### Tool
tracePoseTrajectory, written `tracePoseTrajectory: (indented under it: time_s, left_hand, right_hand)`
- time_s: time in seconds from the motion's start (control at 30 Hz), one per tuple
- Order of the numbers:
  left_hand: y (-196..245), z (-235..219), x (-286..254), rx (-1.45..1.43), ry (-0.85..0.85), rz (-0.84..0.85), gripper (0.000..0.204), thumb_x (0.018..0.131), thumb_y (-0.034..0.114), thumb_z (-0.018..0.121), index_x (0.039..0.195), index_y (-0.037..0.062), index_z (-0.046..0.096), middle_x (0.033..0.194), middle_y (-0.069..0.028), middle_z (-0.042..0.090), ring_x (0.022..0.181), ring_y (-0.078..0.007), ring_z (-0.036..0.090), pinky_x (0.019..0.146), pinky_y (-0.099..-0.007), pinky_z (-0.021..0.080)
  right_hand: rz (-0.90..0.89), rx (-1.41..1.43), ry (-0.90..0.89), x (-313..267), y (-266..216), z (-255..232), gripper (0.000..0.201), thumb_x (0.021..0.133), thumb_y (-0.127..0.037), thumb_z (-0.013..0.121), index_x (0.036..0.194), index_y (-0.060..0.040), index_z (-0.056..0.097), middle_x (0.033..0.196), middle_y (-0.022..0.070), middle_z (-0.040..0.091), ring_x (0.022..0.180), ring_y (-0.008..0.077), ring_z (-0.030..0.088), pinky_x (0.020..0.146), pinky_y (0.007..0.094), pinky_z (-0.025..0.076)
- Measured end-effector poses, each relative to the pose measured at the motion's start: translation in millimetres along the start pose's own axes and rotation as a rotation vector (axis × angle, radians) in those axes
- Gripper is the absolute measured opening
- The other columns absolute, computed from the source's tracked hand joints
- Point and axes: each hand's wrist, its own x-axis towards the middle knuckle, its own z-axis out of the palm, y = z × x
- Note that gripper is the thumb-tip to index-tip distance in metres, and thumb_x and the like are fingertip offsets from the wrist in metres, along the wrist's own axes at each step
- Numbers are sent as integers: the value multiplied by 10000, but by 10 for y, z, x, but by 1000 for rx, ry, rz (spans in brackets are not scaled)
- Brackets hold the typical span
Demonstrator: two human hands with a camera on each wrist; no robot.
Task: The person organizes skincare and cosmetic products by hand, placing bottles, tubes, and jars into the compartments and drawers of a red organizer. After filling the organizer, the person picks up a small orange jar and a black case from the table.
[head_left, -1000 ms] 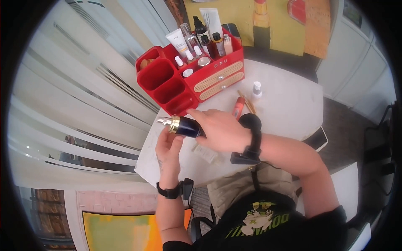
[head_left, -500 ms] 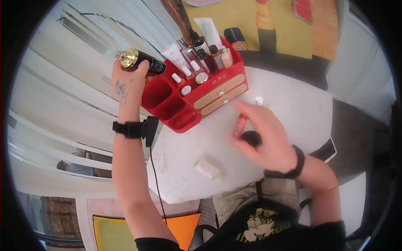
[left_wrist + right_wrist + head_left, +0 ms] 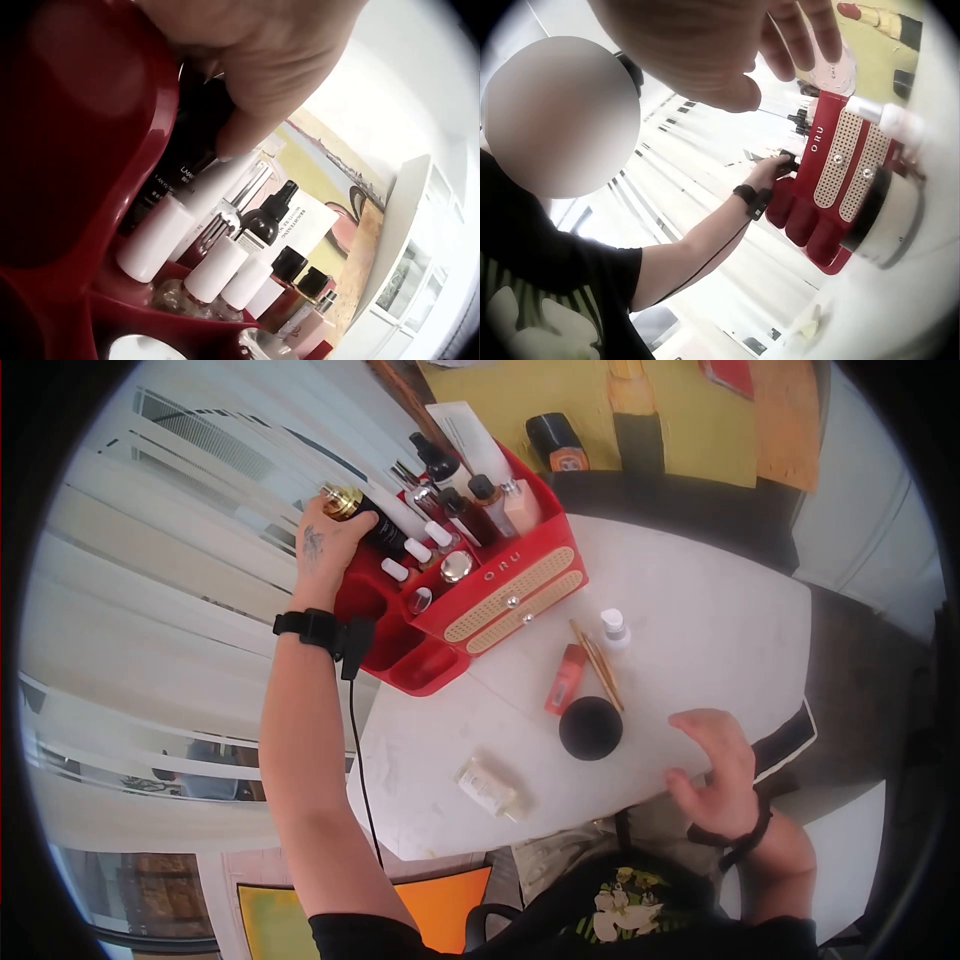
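My left hand [image 3: 328, 550] grips a dark bottle [image 3: 386, 537] with a gold collar by its upper end, at the back left of the red cosmetics organizer [image 3: 425, 678]. In the left wrist view the bottle [image 3: 191, 139] stands low behind the red wall, beside a white tube and the white-capped small bottles [image 3: 217, 268]; its base is hidden. My right hand [image 3: 725, 775] hovers over the front right of the table, its fingers loosely spread and holding nothing. To its left lies a round black-topped jar [image 3: 591, 728].
On the white table [image 3: 690, 600] are a coral tube [image 3: 566, 680], thin wooden sticks [image 3: 600, 665], a small white bottle [image 3: 615, 628] and a pale bottle [image 3: 487, 788] lying on its side. Several bottles and a white tube [image 3: 470, 445] fill the organizer's back section. A cable [image 3: 362, 770] hangs from the left wrist.
The dark bottle passed from between both hands to the left hand, which carried it to the organizer's back left and lowered it there. The right hand drew back toward the table's front right.
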Motion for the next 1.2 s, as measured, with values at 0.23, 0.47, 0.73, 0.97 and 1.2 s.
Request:
tracePoseTrajectory:
  time_s: [0.23,0.47,0.73,0.97,1.2]
  left_hand:
    - [-28,-26,60,29,-269,-25,434,761,279,786,1096,19,696,1023,-157,728,960,-307,690,862,-366,531]
    - [345,-252,-296,-82,-218,-189,418,723,220,776,1027,-55,697,950,-190,730,894,-277,700,827,-356,545]
    - [358,-740,-1845,-177,-158,446,309,813,14,679,1121,43,674,1140,-142,682,1019,-306,664,842,-356,546]
    - [329,-627,-3328,-80,-735,687,415,731,32,623,1146,51,622,1209,-147,619,1164,-329,584,924,-410,471]
    - [429,-543,-3402,45,-769,749,293,779,101,590,1069,74,622,1059,-105,623,1041,-280,602,816,-376,477]
  right_hand:
    - [78,-38,-66,-70,111,43,532,699,32,713,1221,11,610,1147,198,643,1016,371,626,886,416,505]
    - [161,-85,-54,-146,131,154,502,712,57,680,1209,8,621,1155,167,648,1012,313,631,880,371,506]
    - [262,-87,-32,-267,92,230,470,733,66,689,1192,-25,643,1136,144,667,986,291,640,862,355,519]
    - [-48,-260,-134,252,-25,272,399,754,29,727,1141,-45,667,1072,123,679,964,325,644,828,395,540]
    - [-509,-497,-229,1131,234,651,262,729,-60,695,990,-60,670,952,75,649,961,269,602,884,377,499]
